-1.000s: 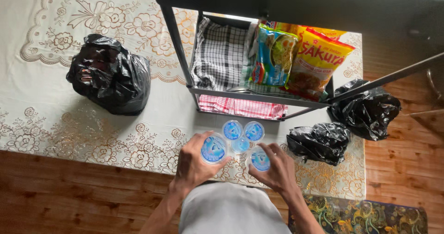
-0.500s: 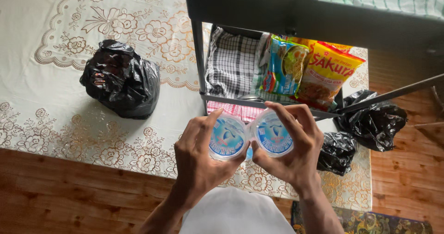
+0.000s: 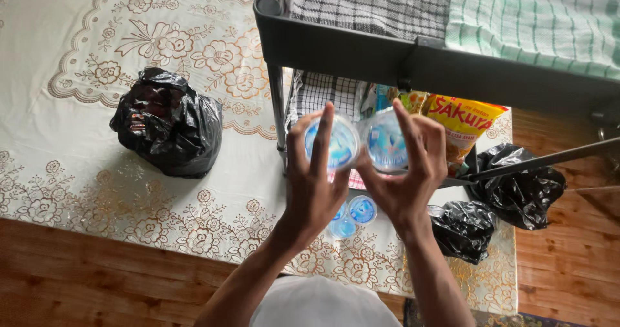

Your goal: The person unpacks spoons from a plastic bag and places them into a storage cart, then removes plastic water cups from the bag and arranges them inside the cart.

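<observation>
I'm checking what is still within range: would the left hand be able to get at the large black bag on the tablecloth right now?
Probably not at once: the left hand is wrapped around a sealed water cup. The path to the large black bag looks free across the tablecloth.

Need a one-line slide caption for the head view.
Left hand and right hand each lift a sealed water cup toward a dark shelf rack.

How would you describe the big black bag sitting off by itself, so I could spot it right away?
Start at the table covered by a white floral lace cloth. On its left part, well away from the dark shelf rack, sits a lone knotted black plastic bag. It is bulkier than the two black bags at the right end, and nothing touches it.
</observation>
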